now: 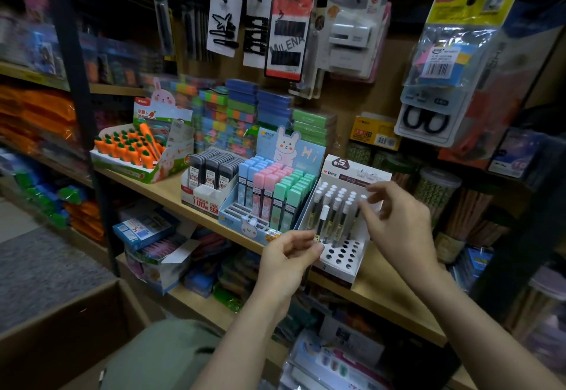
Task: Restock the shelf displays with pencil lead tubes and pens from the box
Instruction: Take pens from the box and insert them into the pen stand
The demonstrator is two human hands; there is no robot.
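Observation:
A white pen display (340,255) with rows of round holes stands on the wooden shelf (376,291); several white-capped pens fill its back rows and its front holes are open. My left hand (286,262) pinches the lower end of one white-capped pen (321,223), held upright in front of the display. My right hand (395,221) hovers over the display's right side, its fingertips touching the cap of a pen (362,203) standing there. Left of it are a pastel lead tube display (269,193) with a rabbit card and a dark lead tube display (211,175). A cardboard box (58,328) sits at lower left.
A carrot-shaped item display (134,151) stands at the shelf's left end. Stacked eraser boxes (245,108) sit behind. Hair clip cards (286,37) and scissors packs (428,114) hang above. Jars of pencils (438,190) stand to the right. A black upright post (79,108) rises on the left.

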